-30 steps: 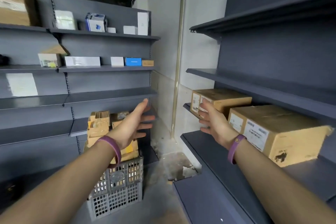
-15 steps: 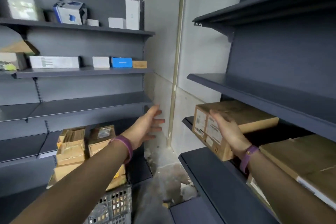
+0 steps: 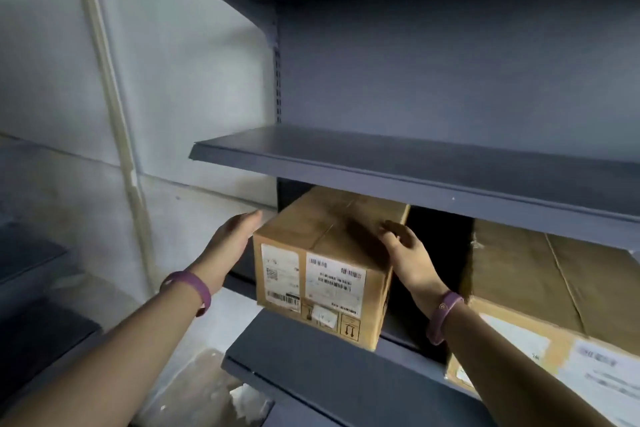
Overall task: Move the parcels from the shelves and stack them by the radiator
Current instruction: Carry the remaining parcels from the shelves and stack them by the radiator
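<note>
- The grey shelving (image 3: 415, 163) holds the parcel in the low bay under a shelf, so I'd expect it to need sliding forward before any lift.
- A larger box (image 3: 554, 288) lies to the right, a dark gap between them.
- The parcel (image 3: 322, 270) is taped, labelled cardboard. It looks stiff and probably moderately heavy, and is best held by its opposite side faces.
- The right hand (image 3: 408, 253) curls its fingers over the top right edge.
- The left hand (image 3: 235, 239) lies flat with straight fingers at the left face; whether it is touching, I cannot tell.

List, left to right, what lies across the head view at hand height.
Wall pipe → left hand → labelled parcel → right hand → larger parcel.
</note>
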`<control>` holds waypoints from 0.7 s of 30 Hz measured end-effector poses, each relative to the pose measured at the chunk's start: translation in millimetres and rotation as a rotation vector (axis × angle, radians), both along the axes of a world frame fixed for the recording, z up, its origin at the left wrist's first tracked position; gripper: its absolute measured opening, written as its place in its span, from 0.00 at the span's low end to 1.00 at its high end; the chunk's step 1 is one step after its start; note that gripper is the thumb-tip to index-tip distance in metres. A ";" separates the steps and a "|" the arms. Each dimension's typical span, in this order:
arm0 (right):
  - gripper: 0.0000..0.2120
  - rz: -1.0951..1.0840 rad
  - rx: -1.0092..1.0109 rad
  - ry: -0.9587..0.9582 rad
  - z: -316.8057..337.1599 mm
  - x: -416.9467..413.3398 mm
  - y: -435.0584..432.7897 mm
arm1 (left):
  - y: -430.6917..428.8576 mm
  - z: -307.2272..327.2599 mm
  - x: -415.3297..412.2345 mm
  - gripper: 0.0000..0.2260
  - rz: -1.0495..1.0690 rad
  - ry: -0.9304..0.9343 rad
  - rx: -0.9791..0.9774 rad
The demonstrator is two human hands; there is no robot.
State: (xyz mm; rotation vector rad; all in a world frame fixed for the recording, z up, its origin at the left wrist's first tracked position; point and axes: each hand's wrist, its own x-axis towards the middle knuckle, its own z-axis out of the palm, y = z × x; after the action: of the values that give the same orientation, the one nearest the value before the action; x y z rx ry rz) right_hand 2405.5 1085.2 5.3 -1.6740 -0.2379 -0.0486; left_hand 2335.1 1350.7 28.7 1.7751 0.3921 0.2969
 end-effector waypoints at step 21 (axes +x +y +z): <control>0.34 -0.186 0.360 0.341 -70.8 -7.3 33.5 | 36.5 -77.9 85.0 0.24 -0.299 0.178 -0.594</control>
State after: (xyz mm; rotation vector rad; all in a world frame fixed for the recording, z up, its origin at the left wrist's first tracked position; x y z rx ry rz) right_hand 2398.1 1118.7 -65.5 -1.3151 0.1773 0.0525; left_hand 2420.1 1387.2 -49.3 1.2498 0.2948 -0.1804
